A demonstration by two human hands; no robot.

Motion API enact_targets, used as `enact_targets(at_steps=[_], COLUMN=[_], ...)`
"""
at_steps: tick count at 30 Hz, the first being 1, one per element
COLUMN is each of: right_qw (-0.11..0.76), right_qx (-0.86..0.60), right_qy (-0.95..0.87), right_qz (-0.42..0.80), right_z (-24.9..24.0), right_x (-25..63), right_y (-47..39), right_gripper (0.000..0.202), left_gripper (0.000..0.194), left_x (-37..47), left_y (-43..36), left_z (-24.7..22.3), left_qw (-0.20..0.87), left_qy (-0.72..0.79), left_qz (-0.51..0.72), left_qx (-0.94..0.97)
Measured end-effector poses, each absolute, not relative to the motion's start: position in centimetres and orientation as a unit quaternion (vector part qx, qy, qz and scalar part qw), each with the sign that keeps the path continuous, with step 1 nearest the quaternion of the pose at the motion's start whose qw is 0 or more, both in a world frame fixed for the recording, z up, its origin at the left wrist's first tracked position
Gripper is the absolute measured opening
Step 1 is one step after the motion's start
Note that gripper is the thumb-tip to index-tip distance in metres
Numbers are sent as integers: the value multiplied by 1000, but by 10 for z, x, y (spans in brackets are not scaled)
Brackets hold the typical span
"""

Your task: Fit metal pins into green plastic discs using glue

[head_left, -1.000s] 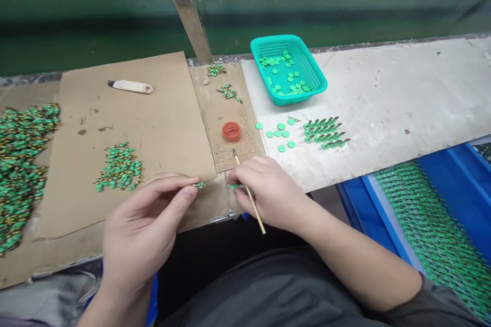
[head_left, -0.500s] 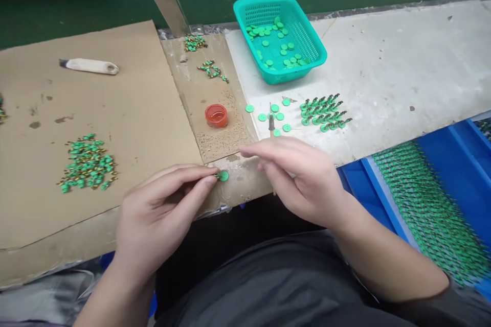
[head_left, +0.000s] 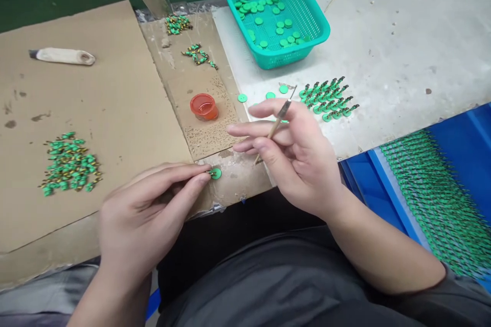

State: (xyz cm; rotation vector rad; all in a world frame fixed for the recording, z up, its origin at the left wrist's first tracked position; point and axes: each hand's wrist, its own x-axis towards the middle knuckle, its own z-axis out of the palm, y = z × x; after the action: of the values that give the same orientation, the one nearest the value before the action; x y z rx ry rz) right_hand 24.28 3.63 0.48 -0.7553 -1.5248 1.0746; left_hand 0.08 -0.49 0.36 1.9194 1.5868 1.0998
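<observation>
Between thumb and fingers of my left hand (head_left: 146,204) is a small piece with a green disc (head_left: 217,173) at its end, just over the bench's front edge. My right hand (head_left: 307,168) holds a thin needle-tipped tool (head_left: 282,115) with a wooden handle, slanted, its tip pointing away from me; the other fingers are stretched out. A small red cup (head_left: 204,108) of clear-looking liquid stands beyond my hands. Loose green discs (head_left: 242,98) lie behind the right hand, some hidden by it. Rows of discs with small dark-topped figures (head_left: 330,99) stand to the right.
A turquoise basket (head_left: 324,36) with green discs stands at the back. Small green-and-gold figures lie in a large pile (head_left: 71,163) on cardboard (head_left: 126,112) and in smaller heaps (head_left: 178,24). A cloth-wrapped tool (head_left: 63,56) lies left. Blue trays (head_left: 456,158) with rows of green pieces sit lower right.
My right hand has lifted and turned, bringing the tool from upright on the bench side into view across the fingers. My left hand still pinches the disc piece. The view has shifted slightly.
</observation>
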Motion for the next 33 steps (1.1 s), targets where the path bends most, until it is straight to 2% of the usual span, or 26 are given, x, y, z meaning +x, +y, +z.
enact_targets(at_steps=[5,8,13,15,17,21,33], right_qw=[449,361,263,256,285,321,273], right_qx=[-362,-382,-395,-394,-390,-367,-371], right_qy=[-740,-805,-833,-829,-806,-778,-807], right_qz=[346,276,285,304,343,398,369], right_z=[15,22,27,26,23,13,10], right_x=[259,269,278,275,267,240,224], right_y=[41,41,37,38,40,49,55], right_gripper=[13,22,19,19,21,26,29], left_gripper=[16,15,22,26,27,20,17], left_x=[1,0,-2,-2,-1,3,5], left_y=[-4,-4,-5,-6,-6,-6,-7], left_z=[3,1,-2,-2,-2,1,-1], left_qw=[193,179,146,133,132,156,157], left_qy=[558,547,508,494,491,522,553], left_qz=[392,388,392,389,389,397,391], left_qx=[705,720,753,766,768,739,719])
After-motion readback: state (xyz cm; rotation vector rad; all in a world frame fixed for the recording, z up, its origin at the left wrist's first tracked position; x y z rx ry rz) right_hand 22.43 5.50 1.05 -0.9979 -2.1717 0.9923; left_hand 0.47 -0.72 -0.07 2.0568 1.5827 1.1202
